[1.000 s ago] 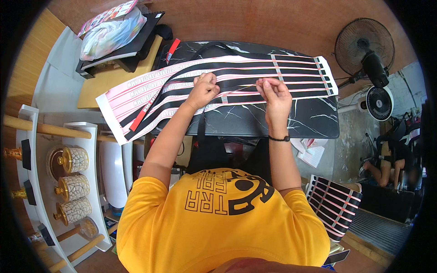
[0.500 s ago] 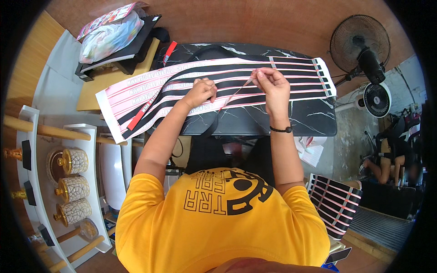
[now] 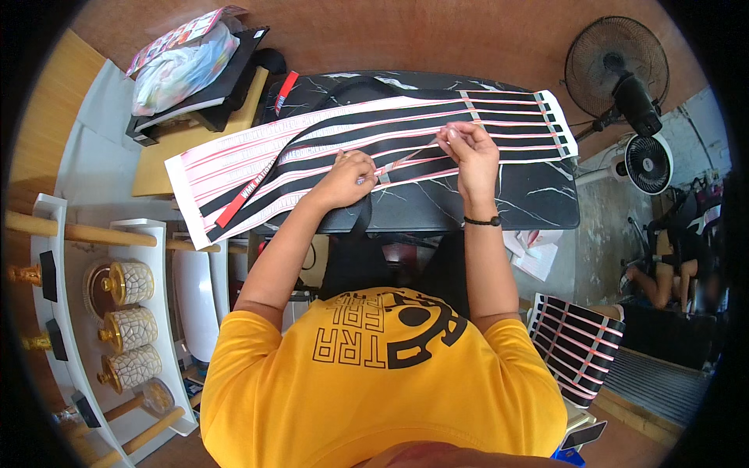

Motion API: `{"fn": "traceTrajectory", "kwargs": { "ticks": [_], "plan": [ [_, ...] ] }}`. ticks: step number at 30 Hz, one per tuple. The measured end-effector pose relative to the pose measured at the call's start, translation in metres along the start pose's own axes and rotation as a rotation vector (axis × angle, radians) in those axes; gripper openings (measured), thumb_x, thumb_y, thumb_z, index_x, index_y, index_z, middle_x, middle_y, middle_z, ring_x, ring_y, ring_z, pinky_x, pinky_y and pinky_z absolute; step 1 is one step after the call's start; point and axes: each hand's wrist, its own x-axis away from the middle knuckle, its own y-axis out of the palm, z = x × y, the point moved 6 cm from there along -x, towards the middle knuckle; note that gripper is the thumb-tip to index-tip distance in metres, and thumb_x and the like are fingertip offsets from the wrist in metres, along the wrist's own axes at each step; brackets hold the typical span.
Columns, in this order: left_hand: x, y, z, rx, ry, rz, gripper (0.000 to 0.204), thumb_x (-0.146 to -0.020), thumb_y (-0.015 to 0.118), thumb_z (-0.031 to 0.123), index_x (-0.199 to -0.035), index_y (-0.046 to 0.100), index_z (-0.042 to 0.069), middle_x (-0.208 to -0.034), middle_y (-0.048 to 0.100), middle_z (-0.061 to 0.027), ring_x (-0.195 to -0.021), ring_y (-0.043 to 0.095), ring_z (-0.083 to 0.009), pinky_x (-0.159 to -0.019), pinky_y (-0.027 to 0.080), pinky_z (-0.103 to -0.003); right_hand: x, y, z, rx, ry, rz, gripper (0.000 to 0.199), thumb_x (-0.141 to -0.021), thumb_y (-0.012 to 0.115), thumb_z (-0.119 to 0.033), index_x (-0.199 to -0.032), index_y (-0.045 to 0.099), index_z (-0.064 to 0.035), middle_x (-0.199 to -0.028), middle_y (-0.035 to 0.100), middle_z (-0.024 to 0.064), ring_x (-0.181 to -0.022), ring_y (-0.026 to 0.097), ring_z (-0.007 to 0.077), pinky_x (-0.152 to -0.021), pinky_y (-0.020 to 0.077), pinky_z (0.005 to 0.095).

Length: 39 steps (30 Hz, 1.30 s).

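A long white-and-pink printed sheet (image 3: 226,156) lies across the black marbled table, with several black straps (image 3: 406,128) running along it. My right hand (image 3: 470,160) is raised over the sheet, thumb and fingertips pinching one end of a thin, see-through strip of tape (image 3: 413,158). The tape slants down, taut, to the near edge of the sheet. There my left hand (image 3: 349,179) rests with curled fingers at the tape's lower end; its fingertips are partly hidden. Grey tape bands (image 3: 470,106) cross the straps towards the sheet's right end. A loose black strap end (image 3: 362,217) hangs below my left hand.
A red label (image 3: 286,87) sits at the table's back left, and a red-ended strap (image 3: 232,209) lies on the sheet. Shelves with white-and-gold jars (image 3: 131,329) stand at left. Fans (image 3: 616,74) are at right. Another strapped sheet (image 3: 576,347) lies at lower right; a person (image 3: 677,269) sits beyond.
My left hand has moved nearer, down to the tape's lower end at the sheet's edge. The tape now slants less steeply; my right hand has barely moved.
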Motion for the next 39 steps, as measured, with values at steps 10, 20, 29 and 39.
{"fn": "traceTrajectory", "kwargs": {
  "ticks": [10,20,29,39],
  "plan": [
    [0.004,0.009,-0.018,0.031,0.009,0.016,0.013,-0.086,0.059,0.019,-0.086,0.062,0.006,-0.109,0.057,-0.0046,-0.119,0.049,-0.0240,-0.115,0.010,-0.061,0.061,-0.073,0.029,-0.090,0.197,0.146,0.007,-0.095,0.055,0.005,-0.101,0.057,0.0021,-0.096,0.065,0.0133,-0.090,0.067,0.0218,-0.084,0.0600,0.0352],
    [0.003,0.010,-0.018,-0.003,-0.003,0.006,0.014,-0.084,0.058,0.018,-0.085,0.062,0.004,-0.110,0.056,-0.0053,-0.121,0.048,-0.0244,-0.116,0.011,-0.060,0.096,-0.073,0.033,-0.104,0.150,0.191,0.011,-0.096,0.050,0.007,-0.100,0.054,-0.0025,-0.093,0.061,0.0082,-0.086,0.064,0.0170,-0.084,0.0590,0.0328],
    [0.003,0.011,-0.015,-0.031,0.013,0.046,0.013,-0.085,0.058,0.015,-0.079,0.058,0.004,-0.109,0.055,-0.0054,-0.117,0.049,-0.0253,-0.114,0.012,-0.059,0.155,-0.056,0.034,-0.002,0.155,0.184,0.010,-0.099,0.048,0.004,-0.101,0.053,-0.0043,-0.095,0.057,0.0061,-0.085,0.060,0.0133,-0.076,0.0585,0.0304],
    [0.001,0.009,-0.023,-0.024,0.017,0.089,0.014,-0.087,0.056,0.014,-0.078,0.055,0.003,-0.108,0.056,-0.0066,-0.114,0.051,-0.0258,-0.114,0.016,-0.051,0.194,-0.064,0.042,0.159,0.112,0.188,0.007,-0.099,0.051,0.000,-0.105,0.053,-0.0036,-0.096,0.057,0.0062,-0.089,0.061,0.0134,-0.077,0.0591,0.0311]
  ]
}}
